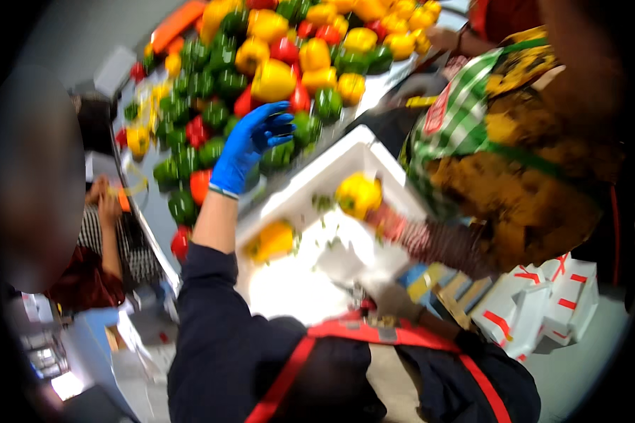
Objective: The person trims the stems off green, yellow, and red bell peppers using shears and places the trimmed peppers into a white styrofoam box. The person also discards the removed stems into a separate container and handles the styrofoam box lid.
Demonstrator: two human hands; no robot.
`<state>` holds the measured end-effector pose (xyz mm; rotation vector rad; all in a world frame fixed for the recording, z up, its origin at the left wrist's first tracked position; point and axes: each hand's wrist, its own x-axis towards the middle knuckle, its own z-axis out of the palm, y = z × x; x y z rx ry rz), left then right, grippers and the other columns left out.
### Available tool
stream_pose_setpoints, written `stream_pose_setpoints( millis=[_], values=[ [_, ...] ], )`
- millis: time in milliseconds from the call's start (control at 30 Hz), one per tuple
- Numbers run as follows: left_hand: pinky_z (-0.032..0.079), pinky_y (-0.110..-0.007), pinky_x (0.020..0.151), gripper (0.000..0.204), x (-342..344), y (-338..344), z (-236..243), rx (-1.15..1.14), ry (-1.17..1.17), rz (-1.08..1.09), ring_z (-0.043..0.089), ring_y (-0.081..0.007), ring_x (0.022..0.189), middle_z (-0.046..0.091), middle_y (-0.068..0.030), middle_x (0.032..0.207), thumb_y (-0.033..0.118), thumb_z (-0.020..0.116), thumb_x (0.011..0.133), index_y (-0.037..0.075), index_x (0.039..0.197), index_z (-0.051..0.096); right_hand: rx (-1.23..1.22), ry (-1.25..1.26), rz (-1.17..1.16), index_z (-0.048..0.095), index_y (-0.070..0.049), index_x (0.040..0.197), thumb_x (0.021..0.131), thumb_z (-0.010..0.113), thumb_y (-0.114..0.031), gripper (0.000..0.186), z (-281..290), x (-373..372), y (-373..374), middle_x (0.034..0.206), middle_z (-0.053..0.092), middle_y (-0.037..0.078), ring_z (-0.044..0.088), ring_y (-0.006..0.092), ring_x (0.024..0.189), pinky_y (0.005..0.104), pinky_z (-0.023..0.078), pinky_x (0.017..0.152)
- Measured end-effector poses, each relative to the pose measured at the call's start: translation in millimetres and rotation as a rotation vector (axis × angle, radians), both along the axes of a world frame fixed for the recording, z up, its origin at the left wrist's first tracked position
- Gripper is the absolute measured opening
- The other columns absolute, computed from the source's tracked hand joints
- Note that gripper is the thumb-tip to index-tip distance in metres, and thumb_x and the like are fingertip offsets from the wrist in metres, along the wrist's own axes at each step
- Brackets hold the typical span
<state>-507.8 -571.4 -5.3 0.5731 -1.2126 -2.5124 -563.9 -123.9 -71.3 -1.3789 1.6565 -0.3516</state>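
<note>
My left hand [252, 146], in a blue glove, reaches over the heap of bell peppers with its fingers apart and curved, holding nothing. Green peppers [215, 114] and a large yellow pepper [273, 80] lie closest to it. My right hand [396, 302], in a greyish glove and blurred, is low by my waist at the box's near side. Its fingers are closed on a small metal hand tool with a red part [362, 299]; blur hides its exact kind. Beneath my arms, a white foam box [261, 215] holds a yellow-orange pepper [271, 241] and small green scraps.
At the right, a co-worker's hand [388, 220] grips a yellow pepper [358, 195] inside the box. That person's patterned garment [515, 169] crowds the box's right side. Another person's hands [104, 204] are at the left. White boxes with red tape [536, 307] stand lower right.
</note>
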Motion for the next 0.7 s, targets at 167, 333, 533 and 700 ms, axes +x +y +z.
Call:
stream_pose_setpoints(
  millis=[167,333,533,700],
  values=[
    [0.05,-0.026,0.086,0.03,109,86,-7,-0.377,-0.454,-0.395,0.064,-0.0133,0.092,0.069,-0.0096,0.103,0.017,0.062,0.09,-0.002,0.113,0.066,-0.115,0.026,0.009,0.048,-0.008,0.129,0.059,0.079,-0.022,0.077,-2,4,-3,0.103,0.061,0.015,0.06,0.0343,0.098,0.0425,0.051,0.081],
    [0.047,-0.047,0.092,0.057,211,168,-161,-1.39,-1.056,-0.32,0.058,-0.0385,0.11,0.062,-0.0213,0.117,0.029,0.068,0.076,0.009,0.128,0.057,-0.119,0.094,0.064,0.048,-0.007,0.129,0.06,0.077,-0.022,0.077,2,10,-10,0.102,0.061,0.016,0.06,0.0354,0.096,0.0439,0.05,0.08],
    [0.037,-0.06,0.098,0.049,179,185,-250,-1.837,-1.228,-0.302,0.04,-0.0398,0.13,0.045,-0.0191,0.138,0.021,0.047,0.092,0.021,0.141,0.045,-0.284,0.165,0.088,0.047,-0.002,0.129,0.058,0.076,-0.025,0.079,-18,2,7,0.086,0.06,0.015,0.062,0.0338,0.081,0.0416,0.051,0.073],
    [0.042,-0.046,0.077,0.042,129,183,-281,-1.903,-1.471,-0.396,0.053,-0.0283,0.105,0.062,-0.0112,0.109,0.018,0.053,0.087,0.017,0.128,0.055,-0.257,0.306,0.027,0.044,-0.004,0.132,0.054,0.079,-0.026,0.088,-37,0,24,0.106,0.059,0.019,0.06,0.0377,0.095,0.0436,0.05,0.08]
  ],
)
